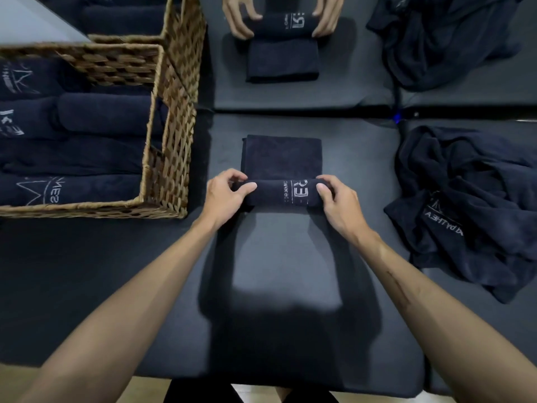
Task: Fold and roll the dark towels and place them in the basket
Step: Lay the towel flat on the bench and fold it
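**Mid-roll: a loose end could undo it**

The table (116,271) is a broad, flat, matte dark surface under both forearms. Left of the left hand stands the basket (171,158), woven from stiff tan wicker with straight walls, already packed with rolled dark towels. Right of the right hand lies the pile (465,205) of unfolded towels, soft, rumpled and shapeless, with pale lettering showing.

Between the hands lies the towel (282,158), a thick, plush folded strip; its near end is wound into a firm cylinder with pale printed lettering, and its flat part stretches away beyond the fingertips. The left hand (223,196) grips the roll's left end, fingers curled over the top. The right hand (337,199) grips the right end the same way.

Risks, as I judge them: uneven pressure from one hand would skew the roll into a cone; a slack grip would let the springy pile loosen; the finished roll could snag on the rough wicker rim.
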